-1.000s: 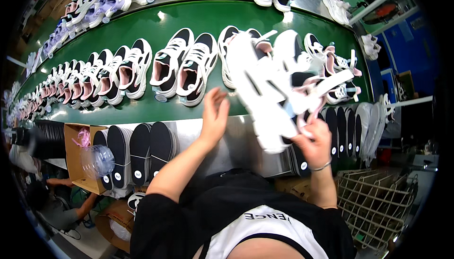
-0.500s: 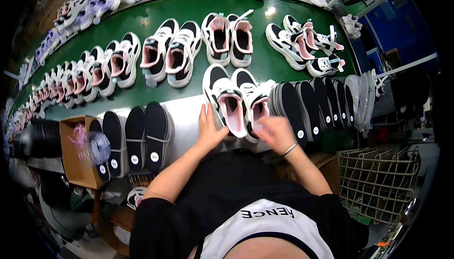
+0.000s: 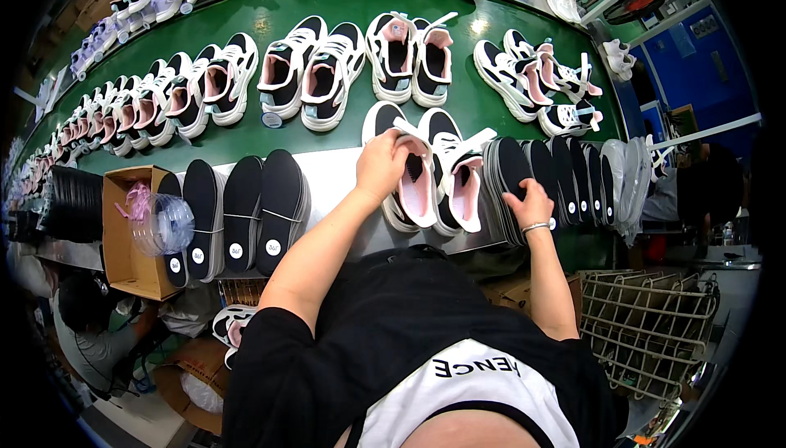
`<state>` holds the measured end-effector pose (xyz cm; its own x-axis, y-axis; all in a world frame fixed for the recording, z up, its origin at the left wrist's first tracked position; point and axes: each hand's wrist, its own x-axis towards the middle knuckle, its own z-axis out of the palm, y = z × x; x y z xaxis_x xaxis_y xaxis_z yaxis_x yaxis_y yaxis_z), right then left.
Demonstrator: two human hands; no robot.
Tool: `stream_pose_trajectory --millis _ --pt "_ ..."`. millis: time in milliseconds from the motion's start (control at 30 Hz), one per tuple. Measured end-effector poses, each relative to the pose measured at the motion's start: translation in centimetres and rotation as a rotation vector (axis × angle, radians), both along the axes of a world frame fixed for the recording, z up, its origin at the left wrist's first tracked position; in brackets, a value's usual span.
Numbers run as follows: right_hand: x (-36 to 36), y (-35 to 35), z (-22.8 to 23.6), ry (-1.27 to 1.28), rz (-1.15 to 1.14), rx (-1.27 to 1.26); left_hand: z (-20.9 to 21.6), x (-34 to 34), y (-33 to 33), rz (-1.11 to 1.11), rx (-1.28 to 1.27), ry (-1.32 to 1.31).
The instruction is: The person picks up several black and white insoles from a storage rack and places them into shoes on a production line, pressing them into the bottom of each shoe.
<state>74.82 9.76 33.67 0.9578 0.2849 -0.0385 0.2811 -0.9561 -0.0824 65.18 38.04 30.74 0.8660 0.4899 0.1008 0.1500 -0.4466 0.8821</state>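
Observation:
A pair of white, black and pink sneakers stands before me with heels toward me. My left hand (image 3: pixel 382 162) is closed on the tongue of the left sneaker (image 3: pixel 416 194), holding its opening wide. The right sneaker (image 3: pixel 459 171) stands just beside it, untouched, its pink lining showing. My right hand (image 3: pixel 532 204), with a bracelet at the wrist, is at the near end of a stack of black insoles (image 3: pixel 506 166). Thumb and fingers close around the top insole's end; the hand partly hides that end.
More insole stacks (image 3: pixel 536 162) continue rightward, and banded insoles (image 3: pixel 282 211) lie left beside a cardboard box (image 3: pixel 123 243) with a clear plastic roll. Rows of sneakers (image 3: pixel 229 76) stand on the green belt (image 3: pixel 327 2). A wire basket (image 3: pixel 647 325) sits low right; a person (image 3: pixel 90 333) is low left.
My left hand has moved from the left sneaker's side up to its tongue, which is now pulled open. My right hand has left the right sneaker and moved right to the insole stack.

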Motion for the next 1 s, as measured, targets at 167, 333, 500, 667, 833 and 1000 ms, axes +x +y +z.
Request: stream_pose_trajectory --millis 167,333,500,667,833,1000 --pt "-0.8 2.2 5.4 -0.211 0.167 0.395 0.0 0.4 0.2 0.063 -0.157 0.091" --pt "1.3 0.7 3.2 -0.192 -0.01 0.313 0.6 0.8 0.2 0.082 -0.213 0.111" --pt "1.3 -3.0 -0.9 -0.049 -0.129 0.231 1.1 0.6 1.0 -0.066 -0.471 0.202" --pt "-0.6 1.8 7.4 -0.262 0.303 0.534 0.6 0.4 0.1 -0.056 -0.486 0.068" --pt "-5.2 7.3 10.9 -0.08 0.889 0.087 0.0 0.8 -1.3 0.01 -0.293 0.059" --pt "-7.0 11.5 5.4 0.026 0.831 -0.231 0.5 1.0 -2.4 0.135 -0.177 0.075"
